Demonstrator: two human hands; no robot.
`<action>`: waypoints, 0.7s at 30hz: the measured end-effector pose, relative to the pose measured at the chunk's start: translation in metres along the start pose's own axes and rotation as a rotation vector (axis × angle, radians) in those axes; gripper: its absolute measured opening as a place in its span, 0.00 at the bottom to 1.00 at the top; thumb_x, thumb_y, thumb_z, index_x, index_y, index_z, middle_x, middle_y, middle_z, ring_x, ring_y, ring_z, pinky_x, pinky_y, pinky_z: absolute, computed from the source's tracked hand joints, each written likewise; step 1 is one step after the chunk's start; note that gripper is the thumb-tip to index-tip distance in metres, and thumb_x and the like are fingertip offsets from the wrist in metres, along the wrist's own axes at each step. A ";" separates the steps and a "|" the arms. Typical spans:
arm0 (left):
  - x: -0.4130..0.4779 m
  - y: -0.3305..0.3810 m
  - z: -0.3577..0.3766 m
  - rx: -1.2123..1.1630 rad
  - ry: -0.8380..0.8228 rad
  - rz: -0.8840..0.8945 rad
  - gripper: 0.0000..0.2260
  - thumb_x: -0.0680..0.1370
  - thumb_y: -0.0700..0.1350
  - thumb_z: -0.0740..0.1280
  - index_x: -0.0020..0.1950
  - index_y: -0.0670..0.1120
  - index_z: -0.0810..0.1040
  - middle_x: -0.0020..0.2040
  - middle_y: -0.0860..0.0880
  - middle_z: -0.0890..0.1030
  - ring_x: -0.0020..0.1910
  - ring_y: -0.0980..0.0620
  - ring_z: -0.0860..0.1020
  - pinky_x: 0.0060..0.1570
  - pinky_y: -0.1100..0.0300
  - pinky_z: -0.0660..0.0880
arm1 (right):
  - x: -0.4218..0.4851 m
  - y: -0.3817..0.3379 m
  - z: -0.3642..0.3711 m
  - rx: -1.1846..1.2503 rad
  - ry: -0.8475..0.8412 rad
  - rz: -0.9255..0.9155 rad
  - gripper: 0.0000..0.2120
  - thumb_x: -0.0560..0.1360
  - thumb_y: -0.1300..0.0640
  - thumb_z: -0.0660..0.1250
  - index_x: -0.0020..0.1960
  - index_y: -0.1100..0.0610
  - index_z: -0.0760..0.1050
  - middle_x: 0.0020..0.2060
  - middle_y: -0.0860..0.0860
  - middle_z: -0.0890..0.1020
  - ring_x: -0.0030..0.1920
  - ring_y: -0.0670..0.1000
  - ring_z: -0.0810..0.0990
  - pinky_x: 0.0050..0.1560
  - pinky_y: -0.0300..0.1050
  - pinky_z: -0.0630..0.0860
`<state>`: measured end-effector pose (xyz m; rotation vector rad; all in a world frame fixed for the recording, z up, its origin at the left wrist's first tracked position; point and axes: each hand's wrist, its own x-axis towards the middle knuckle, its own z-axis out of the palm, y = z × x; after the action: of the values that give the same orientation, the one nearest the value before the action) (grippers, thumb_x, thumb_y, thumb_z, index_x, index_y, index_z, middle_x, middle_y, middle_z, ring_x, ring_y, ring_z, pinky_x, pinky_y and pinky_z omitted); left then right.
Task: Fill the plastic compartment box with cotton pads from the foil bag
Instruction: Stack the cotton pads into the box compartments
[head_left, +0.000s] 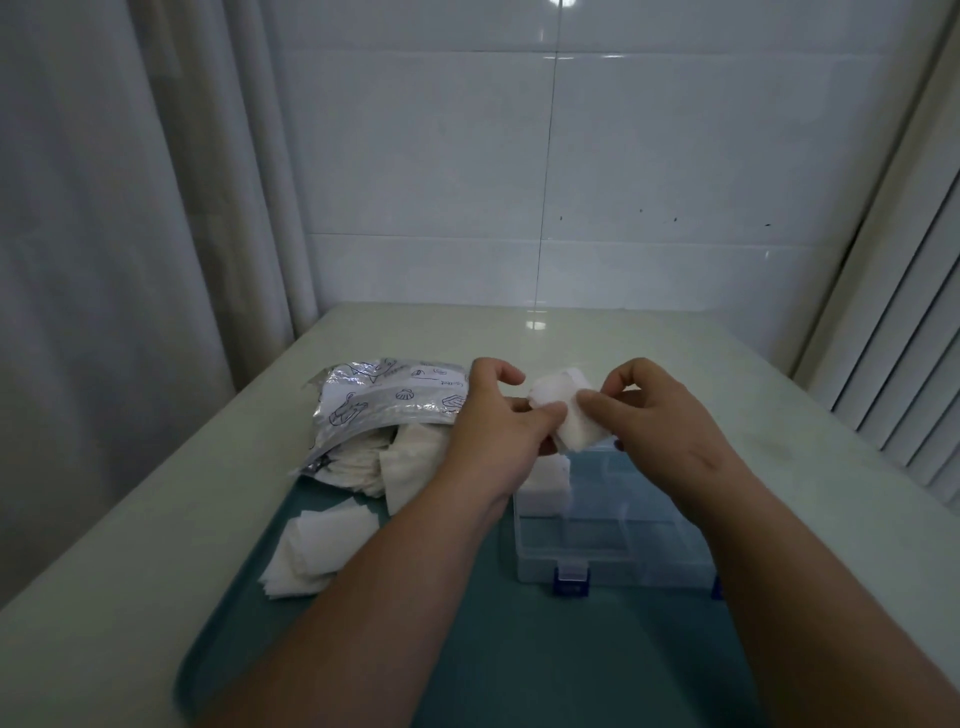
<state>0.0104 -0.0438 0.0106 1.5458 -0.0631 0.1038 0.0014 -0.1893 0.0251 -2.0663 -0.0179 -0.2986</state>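
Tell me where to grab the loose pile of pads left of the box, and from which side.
Probably pinch the loose pile at its near-left corner, coming from above and the left: the pads lie flat and fanned on the teal tray, their edges stepped there, and the foil bag crowds the far side.

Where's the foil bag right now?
In the head view the foil bag lies left of centre on the table, just left of the left hand, with a loose pile of cotton pads nearer the camera.
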 end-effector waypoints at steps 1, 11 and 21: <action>0.000 0.002 0.002 0.049 -0.011 0.010 0.16 0.75 0.38 0.71 0.54 0.50 0.66 0.50 0.41 0.81 0.45 0.47 0.83 0.37 0.61 0.80 | 0.000 0.000 -0.003 0.034 -0.012 0.019 0.07 0.76 0.51 0.67 0.48 0.52 0.70 0.46 0.52 0.82 0.46 0.54 0.81 0.47 0.51 0.81; 0.007 -0.006 0.020 0.467 -0.013 0.071 0.06 0.75 0.42 0.71 0.40 0.49 0.75 0.39 0.47 0.82 0.38 0.47 0.82 0.42 0.51 0.81 | 0.008 0.013 -0.013 -0.131 -0.146 0.129 0.03 0.76 0.55 0.68 0.45 0.52 0.74 0.43 0.51 0.81 0.44 0.56 0.81 0.50 0.55 0.81; 0.006 -0.008 0.025 0.936 -0.078 0.151 0.02 0.79 0.46 0.64 0.49 0.53 0.76 0.50 0.53 0.80 0.49 0.49 0.77 0.47 0.57 0.73 | 0.013 0.022 -0.005 -0.262 -0.158 0.163 0.06 0.76 0.57 0.68 0.45 0.49 0.71 0.48 0.54 0.78 0.44 0.54 0.81 0.39 0.45 0.83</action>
<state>0.0178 -0.0687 0.0036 2.4797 -0.2154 0.2105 0.0154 -0.2059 0.0116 -2.3306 0.0976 -0.0372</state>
